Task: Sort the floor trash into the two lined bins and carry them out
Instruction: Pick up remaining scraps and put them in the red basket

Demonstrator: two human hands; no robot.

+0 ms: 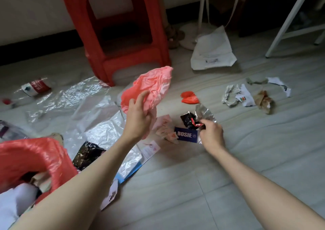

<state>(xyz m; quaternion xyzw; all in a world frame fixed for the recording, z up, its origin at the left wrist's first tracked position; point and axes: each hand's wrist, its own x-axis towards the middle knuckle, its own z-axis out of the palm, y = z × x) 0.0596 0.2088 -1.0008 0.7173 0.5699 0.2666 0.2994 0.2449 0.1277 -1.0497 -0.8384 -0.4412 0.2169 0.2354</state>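
Note:
My left hand holds up a crumpled pink plastic bag above the floor, fingers loosely curled round its lower edge. My right hand reaches down and pinches a black and silver foil wrapper lying over a blue BOSIE card. A bin with a red liner stands at the lower left with paper and wrappers inside. Pink paper tags lie between my hands.
A red plastic stool stands behind the pink bag. Clear plastic sheeting covers the floor at left, with a bottle on it. Crumpled paper, a brown wrapper, a red scrap and a white bag lie to the right.

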